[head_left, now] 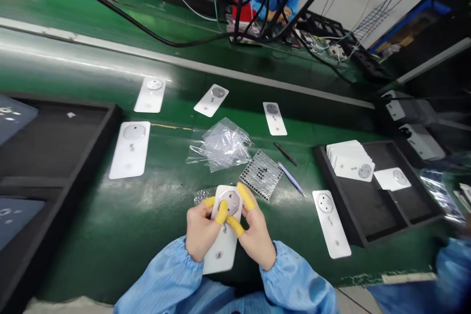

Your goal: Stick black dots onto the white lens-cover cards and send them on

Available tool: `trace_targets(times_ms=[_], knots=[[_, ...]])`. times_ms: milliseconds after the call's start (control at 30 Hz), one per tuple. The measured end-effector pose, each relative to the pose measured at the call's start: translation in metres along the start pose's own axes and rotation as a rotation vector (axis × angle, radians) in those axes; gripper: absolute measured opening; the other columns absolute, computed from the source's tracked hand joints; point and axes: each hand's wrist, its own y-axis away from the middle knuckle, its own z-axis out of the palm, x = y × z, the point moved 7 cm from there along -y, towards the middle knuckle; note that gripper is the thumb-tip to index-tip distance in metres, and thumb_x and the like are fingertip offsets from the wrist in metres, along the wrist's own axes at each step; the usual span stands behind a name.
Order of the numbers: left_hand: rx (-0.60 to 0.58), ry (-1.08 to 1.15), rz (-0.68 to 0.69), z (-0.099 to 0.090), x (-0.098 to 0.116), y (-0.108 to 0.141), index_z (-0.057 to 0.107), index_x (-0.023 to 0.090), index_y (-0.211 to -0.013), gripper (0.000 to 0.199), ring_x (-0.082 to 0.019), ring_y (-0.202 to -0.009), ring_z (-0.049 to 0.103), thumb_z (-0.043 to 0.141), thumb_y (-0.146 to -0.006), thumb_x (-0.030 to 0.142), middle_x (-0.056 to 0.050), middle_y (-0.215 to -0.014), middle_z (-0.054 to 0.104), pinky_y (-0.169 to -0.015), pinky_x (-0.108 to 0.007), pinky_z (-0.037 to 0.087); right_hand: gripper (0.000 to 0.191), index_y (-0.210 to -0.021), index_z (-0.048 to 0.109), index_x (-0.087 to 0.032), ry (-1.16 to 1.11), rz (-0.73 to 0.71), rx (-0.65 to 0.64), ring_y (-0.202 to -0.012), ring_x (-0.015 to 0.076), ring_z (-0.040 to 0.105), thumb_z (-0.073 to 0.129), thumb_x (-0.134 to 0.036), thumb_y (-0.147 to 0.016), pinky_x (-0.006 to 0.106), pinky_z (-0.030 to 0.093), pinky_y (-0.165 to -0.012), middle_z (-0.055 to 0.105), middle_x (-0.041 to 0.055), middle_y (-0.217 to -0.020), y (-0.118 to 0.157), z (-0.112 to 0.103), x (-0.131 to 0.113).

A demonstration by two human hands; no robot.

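A white phone back cover (223,250) with a round camera plate near its far end is between my hands. My left hand (204,228) is closed on its left edge, the thumb pressing on the round plate. Opposite it, my right hand (256,236) grips the right edge with thumb and index finger. Yellow finger cots cover the thumbs and index fingers. Just beyond lies a clear pad dotted with small black pieces (262,174), beside black tweezers (286,153) and purple tweezers (292,179). Some bubble wrap (203,196) shows past my left fingers.
Clear plastic bags (225,144) lie ahead. Single white covers, such as the left one (128,157) and right one (333,228), are spread about the green table. A black tray (382,213) at right holds stacked covers; another tray (88,149) stands left. Cables (176,43) hang across the back.
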Motion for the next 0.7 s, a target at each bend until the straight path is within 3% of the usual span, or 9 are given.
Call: trace_targets(times_ms=[100,167,233,300,367,433,533,600,700], knots=[[-0.062,-0.027,0.064,0.014,0.004,0.003,0.069,0.011,-0.088,0.028,-0.021,-0.063,0.071,0.066,-0.080,0.038,-0.009,-0.075,0.076,-0.054,-0.026,0.055,0.059,-0.141,0.041,-0.031,-0.026,0.012,0.026,-0.134,0.0263,0.044,0.063,-0.028,-0.086,0.047,0.043,-0.109,0.038,0.0067,-0.150,0.007,-0.014,0.009],[-0.097,-0.052,0.118,0.021,0.010,0.005,0.069,0.013,-0.091,0.025,-0.022,-0.070,0.072,0.065,-0.081,0.035,-0.009,-0.082,0.076,-0.063,-0.029,0.057,0.050,-0.133,0.052,-0.029,0.027,-0.017,0.081,-0.129,0.0279,0.051,0.063,-0.031,-0.084,0.047,0.048,-0.104,0.047,0.0074,-0.144,0.012,-0.045,0.012],[-0.104,-0.070,0.170,0.021,0.015,0.005,0.068,0.015,-0.096,0.024,-0.022,-0.077,0.072,0.064,-0.082,0.033,-0.011,-0.093,0.075,-0.073,-0.033,0.058,0.048,-0.127,0.058,-0.028,0.149,0.027,0.194,-0.118,0.0294,0.060,0.065,-0.036,-0.080,0.048,0.053,-0.098,0.060,0.0071,-0.131,0.017,-0.100,0.023],[-0.076,-0.075,0.219,0.015,0.020,0.004,0.064,0.015,-0.105,0.028,-0.021,-0.079,0.072,0.062,-0.083,0.032,-0.012,-0.098,0.074,-0.076,-0.035,0.058,0.058,-0.129,0.055,-0.028,0.299,0.211,0.327,-0.100,0.0296,0.069,0.067,-0.041,-0.074,0.045,0.060,-0.086,0.071,0.0058,-0.111,0.025,-0.169,0.049],[-0.042,-0.081,0.253,0.007,0.022,0.002,0.061,0.015,-0.110,0.030,-0.020,-0.077,0.072,0.059,-0.084,0.030,-0.012,-0.098,0.074,-0.077,-0.036,0.059,0.056,-0.115,0.065,-0.024,0.364,0.242,0.461,-0.090,0.0322,0.071,0.069,-0.044,-0.062,0.042,0.063,-0.074,0.074,0.0072,-0.097,0.033,-0.233,0.068],[-0.029,-0.102,0.261,0.001,0.024,0.001,0.060,0.014,-0.110,0.029,-0.020,-0.077,0.072,0.057,-0.085,0.028,-0.012,-0.097,0.074,-0.077,-0.036,0.059,0.045,-0.098,0.068,-0.025,0.508,0.276,0.474,-0.086,0.0329,0.071,0.065,-0.044,-0.058,0.043,0.063,-0.070,0.074,0.0071,-0.094,0.038,-0.273,0.087],[-0.035,-0.181,0.277,-0.009,0.035,0.004,0.063,0.014,-0.105,0.025,-0.020,-0.077,0.073,0.054,-0.086,0.028,-0.012,-0.099,0.074,-0.077,-0.034,0.059,0.026,-0.080,0.066,-0.027,0.795,0.260,0.406,-0.093,0.0331,0.068,0.055,-0.039,-0.060,0.047,0.060,-0.078,0.070,0.0079,-0.103,0.038,-0.289,0.098],[-0.026,-0.279,0.321,-0.018,0.051,0.003,0.063,0.013,-0.104,0.026,-0.019,-0.079,0.073,0.051,-0.087,0.028,-0.012,-0.099,0.074,-0.077,-0.033,0.059,0.021,-0.076,0.065,-0.025,0.969,0.171,0.360,-0.108,0.0353,0.062,0.050,-0.034,-0.064,0.051,0.055,-0.090,0.065,0.0112,-0.115,0.033,-0.277,0.086],[-0.010,-0.596,0.379,-0.025,0.088,-0.015,0.061,0.012,-0.112,0.030,-0.019,-0.086,0.073,0.048,-0.087,0.024,-0.011,-0.099,0.075,-0.081,-0.031,0.058,0.028,-0.091,0.066,-0.020,1.125,0.057,0.296,-0.120,0.0354,0.054,0.044,-0.027,-0.075,0.054,0.047,-0.100,0.058,0.0148,-0.127,0.008,-0.248,0.046]])
